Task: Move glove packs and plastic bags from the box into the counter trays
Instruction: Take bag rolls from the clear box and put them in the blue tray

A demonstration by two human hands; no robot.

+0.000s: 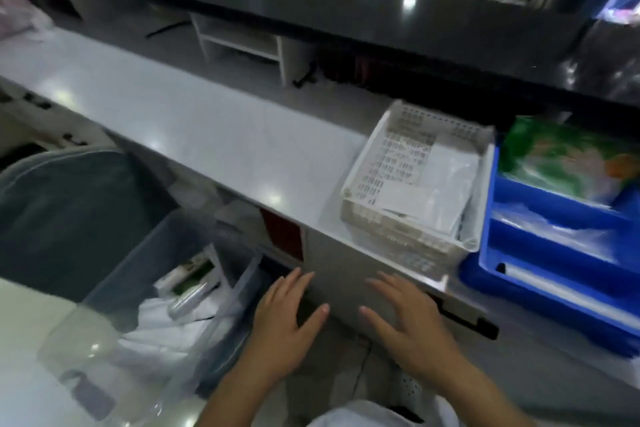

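Observation:
Both hands hover empty below the counter edge, fingers straight and spread. My left hand (282,326) is beside the clear plastic box (145,274) on the floor at lower left, which holds white packs and plastic bags (180,316). My right hand (412,329) is just below the white lattice tray (394,232) on the counter, which holds white flat packs (436,191). To the right stand blue trays (554,246) with clear bags, and a green printed pack (568,160) on top.
The white counter top (180,122) runs from far left to the trays. A dark raised shelf (311,1) lies behind it. A grey rounded lid or bin (65,212) stands left of the box. A black handle (467,319) sticks out under the counter edge.

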